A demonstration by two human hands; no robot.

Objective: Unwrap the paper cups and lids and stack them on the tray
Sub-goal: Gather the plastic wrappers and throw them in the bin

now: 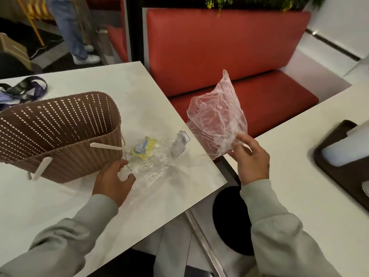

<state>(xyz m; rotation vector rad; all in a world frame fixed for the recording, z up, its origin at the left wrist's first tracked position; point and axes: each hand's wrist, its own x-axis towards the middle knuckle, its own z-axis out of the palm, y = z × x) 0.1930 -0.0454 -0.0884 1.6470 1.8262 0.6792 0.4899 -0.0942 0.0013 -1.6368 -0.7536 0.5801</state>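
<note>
**Desk:** What is the head view giving you?

**Me:** My left hand is down on the left table. Its fingers are curled round a bunched end of a clear wrapper, and the rest of the wrapper lies spread on the tabletop. It has a yellow and blue label on it.

**Desk:** And the right?

**Me:** My right hand is raised over the gap between the two tables. Thumb and fingertips pinch the lower edge of an empty plastic bag. The bag stands up crumpled in the air, in front of the red bench.

**Desk:** Where are the cups?

**Me:** On the dark tray, which sits on the right table at the far right of the frame. A stack of white paper cups lies on its side on it, blurred. At the tray's near end a white shape is cut off by the frame edge. I cannot tell whether it is lids.

**Desk:** Anything else on the left table?

**Me:** A brown woven basket with white handles, just beside the wrapper and my left hand. A purple lanyard lies behind it. Beyond the table, a person's legs stand in the aisle.
</note>
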